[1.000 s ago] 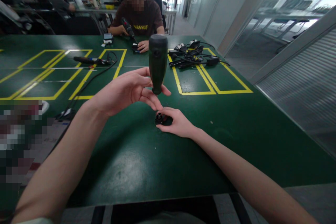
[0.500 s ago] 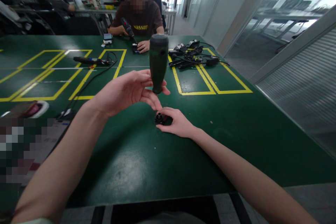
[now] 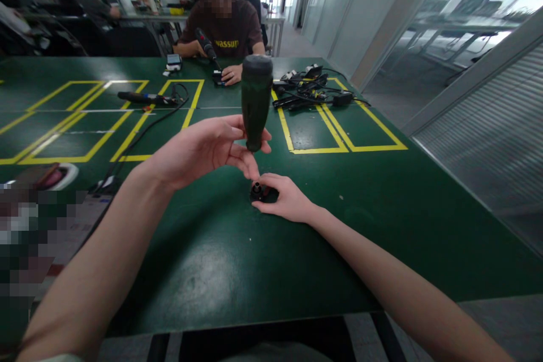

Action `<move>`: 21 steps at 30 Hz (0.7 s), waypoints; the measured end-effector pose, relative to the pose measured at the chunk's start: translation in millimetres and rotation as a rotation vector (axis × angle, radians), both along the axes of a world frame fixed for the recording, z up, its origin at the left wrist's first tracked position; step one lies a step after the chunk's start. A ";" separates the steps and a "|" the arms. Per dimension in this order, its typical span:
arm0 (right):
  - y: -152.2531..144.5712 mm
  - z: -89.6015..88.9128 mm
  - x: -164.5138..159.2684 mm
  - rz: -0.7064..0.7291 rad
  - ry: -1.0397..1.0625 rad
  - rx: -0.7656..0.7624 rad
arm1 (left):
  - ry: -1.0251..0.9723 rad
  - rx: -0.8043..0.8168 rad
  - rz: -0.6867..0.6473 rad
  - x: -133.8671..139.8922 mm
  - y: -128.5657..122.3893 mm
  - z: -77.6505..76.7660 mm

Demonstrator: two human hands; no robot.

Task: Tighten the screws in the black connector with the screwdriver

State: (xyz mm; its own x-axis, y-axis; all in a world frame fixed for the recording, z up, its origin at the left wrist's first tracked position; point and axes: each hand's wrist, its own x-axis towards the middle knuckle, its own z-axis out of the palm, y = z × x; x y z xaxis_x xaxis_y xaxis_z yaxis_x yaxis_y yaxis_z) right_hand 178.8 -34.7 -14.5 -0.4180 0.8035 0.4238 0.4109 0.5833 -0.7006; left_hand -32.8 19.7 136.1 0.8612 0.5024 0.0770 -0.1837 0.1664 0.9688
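My left hand (image 3: 212,147) is closed round a screwdriver (image 3: 257,99) with a thick dark tapered handle, standing upright. Its fingers wrap behind the lower end of the handle, and the fingertips reach down close to my right hand. On the green table, my right hand (image 3: 286,198) pinches a small black part (image 3: 256,193) between thumb and fingers. A short metal piece sticks up from this part beneath the screwdriver; whether it belongs to the part or to the tool I cannot tell. The palm hides the rest of the part.
The green table (image 3: 203,254) carries yellow tape frames. At the back right lies a tangle of black cables (image 3: 305,87). A corded black tool (image 3: 146,98) lies at left, and a small device (image 3: 173,62) farther back. Opposite, a person in a brown shirt (image 3: 229,31) holds a power screwdriver (image 3: 206,45).
My left hand's fingers have shifted very slightly on the screwdriver. The tool, the black part and my right hand stay in place.
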 end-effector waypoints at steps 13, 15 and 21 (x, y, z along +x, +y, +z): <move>-0.6 1.4 0.2 -0.001 -0.012 -0.018 | 0.060 0.038 0.112 3.6 -3.7 0.5; -0.7 1.3 0.4 -0.005 -0.020 -0.023 | 0.062 0.048 0.120 2.8 -3.1 -0.4; -0.9 1.9 0.1 -0.013 -0.015 -0.029 | 0.050 0.079 0.099 -0.3 -0.8 -5.7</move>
